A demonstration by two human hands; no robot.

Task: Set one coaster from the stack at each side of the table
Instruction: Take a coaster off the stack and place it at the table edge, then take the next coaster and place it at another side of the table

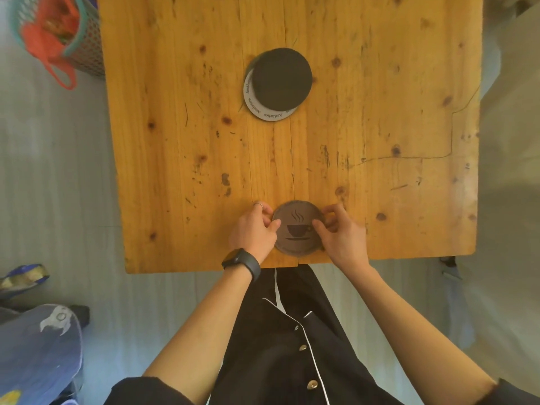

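A round brown coaster (298, 229) printed with a steaming cup lies flat at the near edge of the wooden table (175, 159). My left hand (254, 229) pinches its left rim with thumb on top; a dark watch is on that wrist. My right hand (342, 232) pinches its right rim the same way. Farther back, near the table's middle, sits the coaster stack (279, 80): a black disc on top, shifted off a white lettered coaster (264, 112) beneath it.
A teal mesh basket (84, 33) holding an orange net bag stands on the floor by the table's far left corner. Blue fabric items (38, 346) lie on the floor at the near left. A pale draped surface (511, 171) borders the table's right side.
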